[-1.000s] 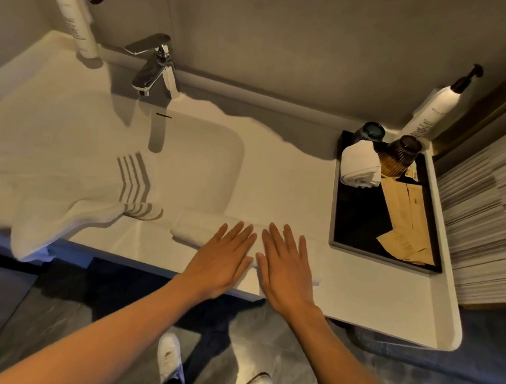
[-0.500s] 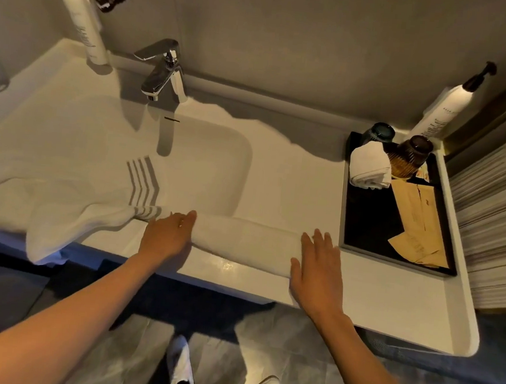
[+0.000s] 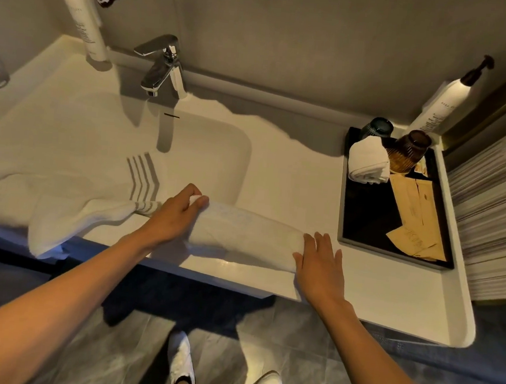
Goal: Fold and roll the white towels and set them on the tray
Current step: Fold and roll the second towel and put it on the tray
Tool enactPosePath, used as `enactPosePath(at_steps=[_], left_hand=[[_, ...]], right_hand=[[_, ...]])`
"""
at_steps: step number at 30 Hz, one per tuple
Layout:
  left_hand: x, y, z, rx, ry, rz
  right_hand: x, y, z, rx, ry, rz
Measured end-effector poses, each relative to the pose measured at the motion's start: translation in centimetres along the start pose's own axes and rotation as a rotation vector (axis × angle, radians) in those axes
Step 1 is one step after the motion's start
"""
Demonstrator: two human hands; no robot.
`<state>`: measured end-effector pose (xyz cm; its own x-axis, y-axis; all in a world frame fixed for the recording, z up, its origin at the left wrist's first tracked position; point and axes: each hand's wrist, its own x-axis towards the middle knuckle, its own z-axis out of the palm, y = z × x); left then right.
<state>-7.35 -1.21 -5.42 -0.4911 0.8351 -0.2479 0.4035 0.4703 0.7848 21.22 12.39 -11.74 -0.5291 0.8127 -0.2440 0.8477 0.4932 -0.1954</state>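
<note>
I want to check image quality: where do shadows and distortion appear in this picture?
Head view: the faucet casts a hard shadow into the sink; wide-angle distortion bows the counter edge; the black tray is very dark, the folded towel bright with little texture.

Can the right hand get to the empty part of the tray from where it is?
Probably yes. The right hand lies flat on the folded towel's right end, and only bare counter separates it from the tray. The tray's near left area looks free; the rolled towel sits further back.
</note>
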Motion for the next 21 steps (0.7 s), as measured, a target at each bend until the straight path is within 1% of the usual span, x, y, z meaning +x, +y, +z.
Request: enactPosePath(at_steps=[4, 6, 8, 10, 11, 13, 15, 16, 17, 19, 20, 21], left_hand=[[-0.1, -0.8, -0.4, -0.042, -0.176, -0.181], [-0.5, -0.7, -0.5, -0.063, -0.284, -0.219], [-1.0, -0.6, -0.4, -0.115, -0.349, -0.239], [-1.2, -0.9, -0.2, -0.182, -0.319, -0.196], [-1.4, -0.9, -0.1, -0.219, -0.26, -0.153], [-1.4, -0.5, -0.1, -0.276, -0.076, -0.067], [-1.2, 0.2, 0.0, -0.216, 0.068, 0.037], [-1.5, 0.6, 0.2, -0.14, 0.098, 0.105], [-1.9, 0.6, 0.3, -0.057, 0.097, 0.177], [-3.7, -0.6, 0.6, 0.056, 0.013, 0.281], [-4.7, -1.8, 0.9, 0.098, -0.059, 0.275], [-5.6, -3.1, 1.1, 0.134, -0.123, 0.228]], right_hand=[[0.0, 0.0, 0.0, -0.003, -0.029, 0.013], [0.0, -0.1, -0.1, -0.014, -0.041, 0.021], [0.0, -0.3, -0.1, -0.022, -0.051, 0.024], [-0.1, -0.4, -0.2, -0.026, -0.057, 0.026], [-0.1, -0.5, -0.3, -0.029, -0.058, 0.026], [-0.1, -0.6, -0.5, -0.039, -0.055, 0.026], [-0.2, -0.7, -0.5, -0.056, -0.051, 0.03], [-0.4, -0.7, -0.4, -0.062, -0.047, 0.036], [-0.5, -0.7, -0.2, -0.065, -0.037, 0.043], [-0.8, -0.8, 0.2, -0.059, -0.014, 0.058], [-0.9, -0.8, 0.3, -0.054, -0.01, 0.058], [-1.0, -0.8, 0.4, -0.053, -0.011, 0.053]])
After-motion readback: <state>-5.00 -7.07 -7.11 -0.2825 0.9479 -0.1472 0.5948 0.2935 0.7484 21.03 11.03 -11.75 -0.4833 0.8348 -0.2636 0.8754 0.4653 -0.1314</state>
